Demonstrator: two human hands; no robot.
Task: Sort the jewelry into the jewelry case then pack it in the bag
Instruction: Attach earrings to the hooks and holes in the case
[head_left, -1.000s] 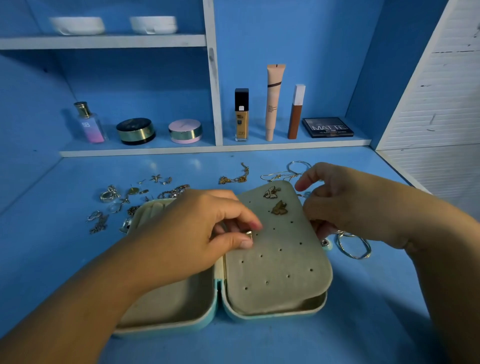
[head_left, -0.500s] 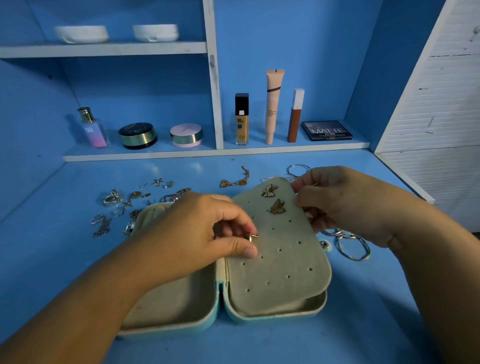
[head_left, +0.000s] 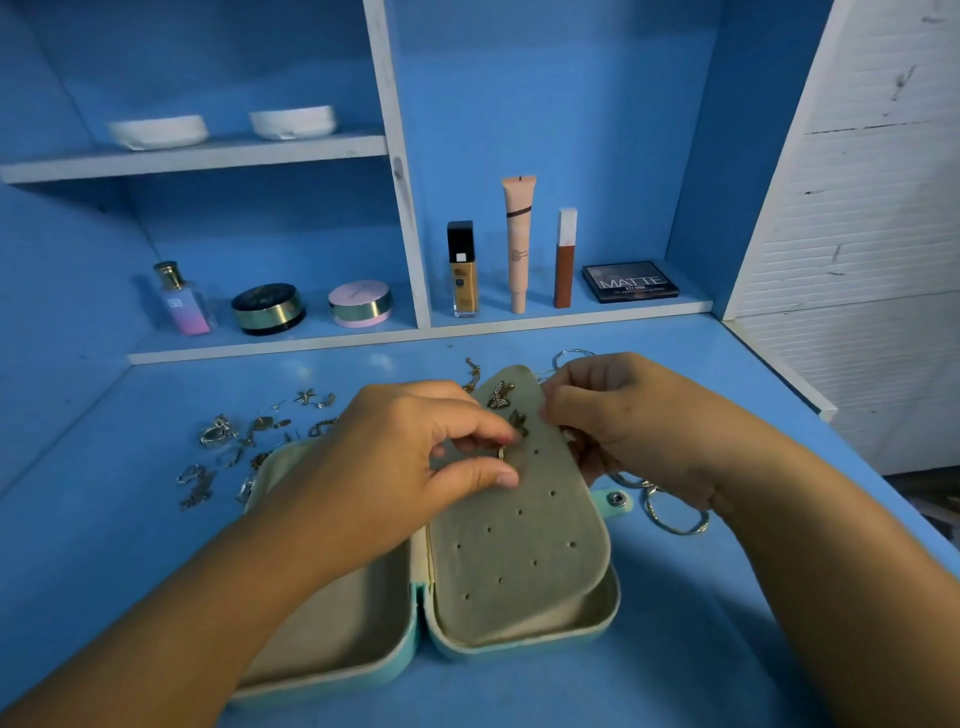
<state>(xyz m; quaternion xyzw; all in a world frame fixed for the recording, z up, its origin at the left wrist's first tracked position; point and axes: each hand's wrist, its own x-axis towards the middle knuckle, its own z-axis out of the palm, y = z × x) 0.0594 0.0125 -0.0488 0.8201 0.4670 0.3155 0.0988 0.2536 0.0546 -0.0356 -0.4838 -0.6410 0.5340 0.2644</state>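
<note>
Left hand (head_left: 415, 467) grip pinches a small earring (head_left: 502, 453) to seat it in the pad (head_left: 519, 551). Right hand (head_left: 628, 421) grip pinches its far edge, steadying it over the case (head_left: 609, 621).

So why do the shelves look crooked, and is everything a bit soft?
Head view: the wide lens slants the upper shelf and tilts the divider; soft, even blue light, with pale glare patches on the table; the palette lettering reads clearly, but the loose jewelry and the earring pinched by the left hand look soft; only faint shadow under the right hand gripping the panel.
</note>
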